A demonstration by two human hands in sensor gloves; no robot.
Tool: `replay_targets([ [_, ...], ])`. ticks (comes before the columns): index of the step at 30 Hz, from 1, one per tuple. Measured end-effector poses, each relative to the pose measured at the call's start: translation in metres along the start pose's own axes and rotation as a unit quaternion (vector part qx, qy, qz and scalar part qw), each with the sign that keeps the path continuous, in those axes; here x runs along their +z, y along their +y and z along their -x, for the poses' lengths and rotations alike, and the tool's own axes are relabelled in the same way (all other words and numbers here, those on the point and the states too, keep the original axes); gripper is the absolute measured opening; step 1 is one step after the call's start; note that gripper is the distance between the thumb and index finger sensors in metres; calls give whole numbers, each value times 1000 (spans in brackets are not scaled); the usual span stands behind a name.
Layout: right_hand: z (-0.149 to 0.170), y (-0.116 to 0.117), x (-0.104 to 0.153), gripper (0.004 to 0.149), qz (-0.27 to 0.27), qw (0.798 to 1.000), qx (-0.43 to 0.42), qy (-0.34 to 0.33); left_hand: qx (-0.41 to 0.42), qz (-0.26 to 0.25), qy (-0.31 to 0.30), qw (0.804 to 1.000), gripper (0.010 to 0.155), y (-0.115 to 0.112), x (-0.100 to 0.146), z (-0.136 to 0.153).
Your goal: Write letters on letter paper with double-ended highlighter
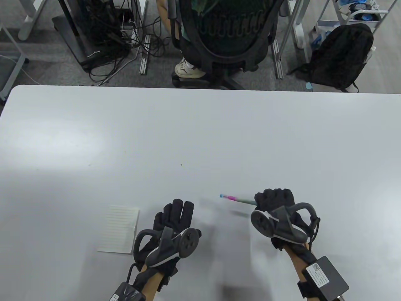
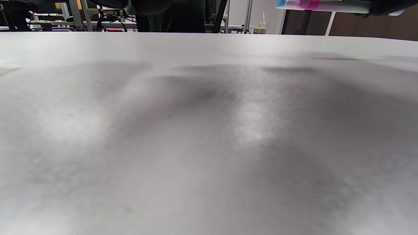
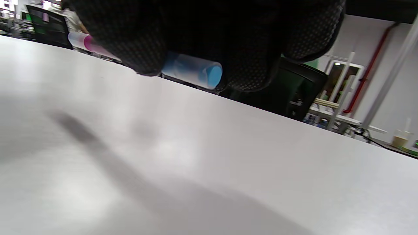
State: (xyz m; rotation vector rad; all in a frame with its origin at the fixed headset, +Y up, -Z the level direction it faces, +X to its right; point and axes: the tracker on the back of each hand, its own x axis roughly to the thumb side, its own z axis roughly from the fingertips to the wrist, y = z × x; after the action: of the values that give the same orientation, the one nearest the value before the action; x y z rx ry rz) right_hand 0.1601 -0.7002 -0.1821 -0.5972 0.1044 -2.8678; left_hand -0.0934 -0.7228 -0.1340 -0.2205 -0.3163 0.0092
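One office chair (image 1: 231, 34) stands beyond the tabletop's (image 1: 200, 131) far edge, while near its front edge the right hand (image 1: 275, 203) grips the seemingly airborne highlighter (image 1: 236, 198), the loosely spread left hand (image 1: 174, 216) beside the letter paper (image 1: 120, 228).

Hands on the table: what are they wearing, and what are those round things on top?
Both the left hand and right hand wear black fabric gloves with a dotted grip texture. A dark grey tracker with a round disc and a looped ring is strapped to the back of each. Black boxes with white printed labels sit on the wrists.
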Motion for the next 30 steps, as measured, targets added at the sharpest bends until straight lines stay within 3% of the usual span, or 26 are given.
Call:
replay_targets([
  [14,-68,-15,17,45,23,996,-12,-84,-18,0,-29,999,84,-1,1,-13],
  [24,-84,-19,21,46,45,994,-27,-92,-24,-3,-38,999,59,0,2,-16],
  [30,-84,-19,22,46,44,994,-30,-90,-30,-11,-42,999,53,2,3,-17],
])
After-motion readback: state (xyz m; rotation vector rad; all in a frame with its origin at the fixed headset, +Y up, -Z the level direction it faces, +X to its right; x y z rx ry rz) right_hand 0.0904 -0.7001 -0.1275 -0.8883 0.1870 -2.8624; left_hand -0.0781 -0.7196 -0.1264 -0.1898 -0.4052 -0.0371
